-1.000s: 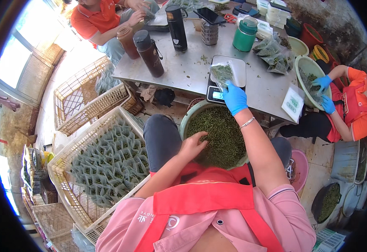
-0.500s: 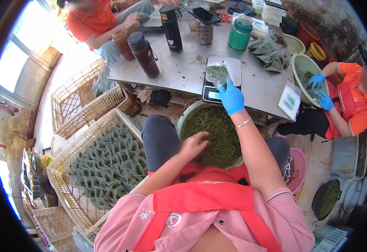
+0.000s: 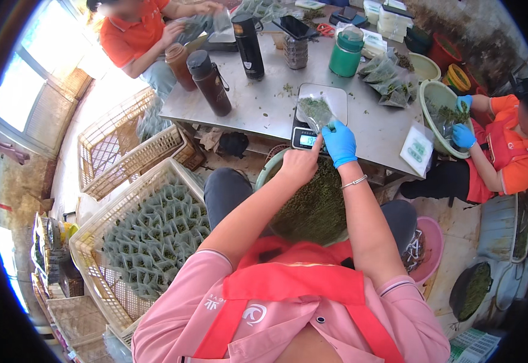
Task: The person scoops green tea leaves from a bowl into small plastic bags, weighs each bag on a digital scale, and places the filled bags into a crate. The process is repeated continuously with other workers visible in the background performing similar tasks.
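My blue-gloved right hand (image 3: 338, 139) grips the open end of a clear plastic bag (image 3: 313, 111) of green bits, which rests on the pan of a digital scale (image 3: 337, 97) at the steel table's front edge. My bare left hand (image 3: 300, 162) is raised beside it, index finger reaching up to the bag's neck and the other fingers curled; whether anything is between them is too small to tell. Below both forearms, between my knees, a wide green tub (image 3: 262, 176) holds a mass of small green pieces, partly hidden by my arms.
Bottles (image 3: 212, 91), a green canister (image 3: 343, 57) and filled bags (image 3: 385, 81) stand on the steel table (image 3: 258, 103). Crates (image 3: 81, 251) of bags sit on the left. A co-worker (image 3: 511, 157) handles a basin (image 3: 428, 106) at right; another (image 3: 128, 39) works top left. A pink tub (image 3: 428, 260) is lower right.
My left hand has risen from the tub to the bag's neck on the scale. The right co-worker's hands have shifted in the basin; the top-left co-worker's hands have moved.
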Demonstrator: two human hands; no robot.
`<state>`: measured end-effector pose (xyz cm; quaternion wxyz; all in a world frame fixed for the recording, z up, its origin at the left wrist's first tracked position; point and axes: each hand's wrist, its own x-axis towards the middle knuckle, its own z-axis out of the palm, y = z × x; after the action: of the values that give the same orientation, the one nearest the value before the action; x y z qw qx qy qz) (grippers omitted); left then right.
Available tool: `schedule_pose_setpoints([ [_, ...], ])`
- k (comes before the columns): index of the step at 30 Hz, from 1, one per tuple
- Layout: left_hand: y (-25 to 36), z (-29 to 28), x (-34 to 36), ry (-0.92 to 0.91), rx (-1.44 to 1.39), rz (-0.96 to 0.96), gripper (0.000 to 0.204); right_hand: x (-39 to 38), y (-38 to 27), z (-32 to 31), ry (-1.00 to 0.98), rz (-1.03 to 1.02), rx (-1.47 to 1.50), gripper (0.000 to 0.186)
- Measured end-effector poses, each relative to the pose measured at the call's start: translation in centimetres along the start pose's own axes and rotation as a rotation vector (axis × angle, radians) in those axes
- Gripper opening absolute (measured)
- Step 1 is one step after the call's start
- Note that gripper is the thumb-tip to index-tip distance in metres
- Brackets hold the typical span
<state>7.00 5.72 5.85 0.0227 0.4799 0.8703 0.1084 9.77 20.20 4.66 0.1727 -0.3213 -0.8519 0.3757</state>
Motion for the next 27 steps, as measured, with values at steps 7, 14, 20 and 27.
schedule_pose_setpoints([
  [7,0.4,-0.8,4.0,-0.044,0.109,-0.078,0.082,-1.4,1.4,-1.6,-0.040,-0.089,0.165,0.014],
  [14,0.1,-1.1,4.8,-0.105,0.132,-0.104,0.082,-5.5,0.4,-4.1,-0.252,0.150,0.783,0.012],
  [20,0.5,-1.9,2.7,-0.071,0.038,-0.139,0.074,-5.8,2.2,-3.9,-0.125,0.146,0.790,0.014],
  [27,0.0,-1.3,-3.8,0.148,-0.446,-0.100,0.065,-7.0,1.6,-3.3,-0.188,-0.277,0.626,0.016],
])
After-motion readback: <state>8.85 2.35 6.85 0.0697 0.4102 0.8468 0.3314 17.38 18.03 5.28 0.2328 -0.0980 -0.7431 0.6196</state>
